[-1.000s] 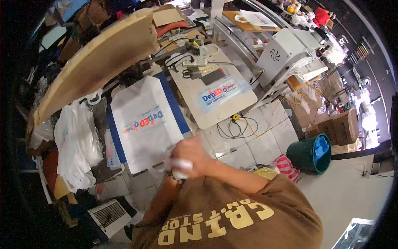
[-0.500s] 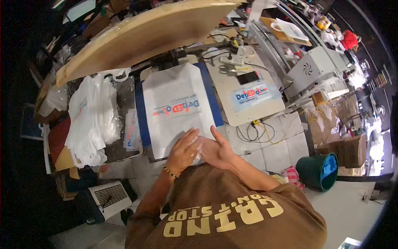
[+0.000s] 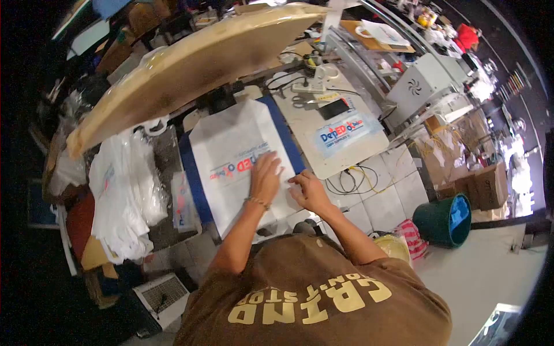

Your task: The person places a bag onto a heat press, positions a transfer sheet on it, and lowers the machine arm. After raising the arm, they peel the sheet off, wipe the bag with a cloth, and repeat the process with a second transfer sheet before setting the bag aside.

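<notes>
1. Fingers (image 3: 269, 164) of your left hand (image 3: 265, 183) lie extended and slightly apart, over part of the print (image 3: 229, 168); those of your right hand (image 3: 310, 190) curl down at the near right edge. Whether they pinch it, you cannot tell from this view.
2. Your bag (image 3: 231, 132), white and lying printed side up, rests on the blue pad (image 3: 196, 179), which shows along both sides. Its near end reaches toward your body.
3. For smoothing, light, even contact seems best: let the left hand bear down flat and the right one draw the edge outward, without dragging the print askew. Thin material like this probably creases easily, so work from the middle toward the edges.
4. Beyond the pad, the raised board (image 3: 190, 86) slants across; mind your knuckles and forearms beneath it.
5. On your left hangs the pile (image 3: 118, 190) of white bags, with a printed piece (image 3: 183, 199) between it and the pad.
6. On your right, the pale table (image 3: 326, 164) bears a printed film (image 3: 349, 135), a phone (image 3: 334, 108) and scissors (image 3: 301, 101). Farther off stands the green bin (image 3: 427, 220).
</notes>
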`<control>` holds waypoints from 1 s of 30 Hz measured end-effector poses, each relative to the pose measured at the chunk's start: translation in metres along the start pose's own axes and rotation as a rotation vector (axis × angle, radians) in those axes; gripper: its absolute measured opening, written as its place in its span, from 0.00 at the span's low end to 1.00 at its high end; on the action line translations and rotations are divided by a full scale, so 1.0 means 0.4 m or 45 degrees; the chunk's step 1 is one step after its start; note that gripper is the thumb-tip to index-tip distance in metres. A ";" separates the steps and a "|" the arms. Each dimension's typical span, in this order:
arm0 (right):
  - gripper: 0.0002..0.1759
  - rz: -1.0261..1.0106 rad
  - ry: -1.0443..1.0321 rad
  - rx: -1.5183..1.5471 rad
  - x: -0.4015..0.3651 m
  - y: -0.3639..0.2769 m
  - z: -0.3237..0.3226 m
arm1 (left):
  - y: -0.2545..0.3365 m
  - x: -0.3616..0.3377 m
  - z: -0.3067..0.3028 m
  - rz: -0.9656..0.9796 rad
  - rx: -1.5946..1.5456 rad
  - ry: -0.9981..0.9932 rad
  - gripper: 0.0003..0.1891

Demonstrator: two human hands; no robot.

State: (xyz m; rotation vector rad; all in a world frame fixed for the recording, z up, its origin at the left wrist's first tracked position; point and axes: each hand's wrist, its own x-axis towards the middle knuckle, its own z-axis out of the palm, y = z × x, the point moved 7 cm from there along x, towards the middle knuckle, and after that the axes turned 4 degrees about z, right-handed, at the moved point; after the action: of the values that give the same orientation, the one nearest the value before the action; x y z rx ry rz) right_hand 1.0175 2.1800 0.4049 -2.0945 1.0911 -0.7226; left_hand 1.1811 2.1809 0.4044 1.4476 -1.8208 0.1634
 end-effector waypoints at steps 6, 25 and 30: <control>0.11 0.230 0.318 -0.179 0.138 0.157 -0.155 | -0.285 -0.070 -0.134 -0.523 0.301 0.056 0.15; 0.14 -0.059 -0.030 -0.780 0.787 0.641 -0.047 | -0.132 -0.103 -0.073 -0.650 0.449 0.073 0.13; 0.18 -0.062 0.078 -0.635 0.797 0.643 -0.091 | -0.137 -0.106 -0.069 -0.675 0.501 0.099 0.18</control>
State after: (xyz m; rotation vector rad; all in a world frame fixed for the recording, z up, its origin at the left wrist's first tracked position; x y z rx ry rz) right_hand 1.0256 1.7865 0.2859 -2.5340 1.3661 -0.5812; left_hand 1.2437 2.2098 0.3766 2.1163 -1.3293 0.3142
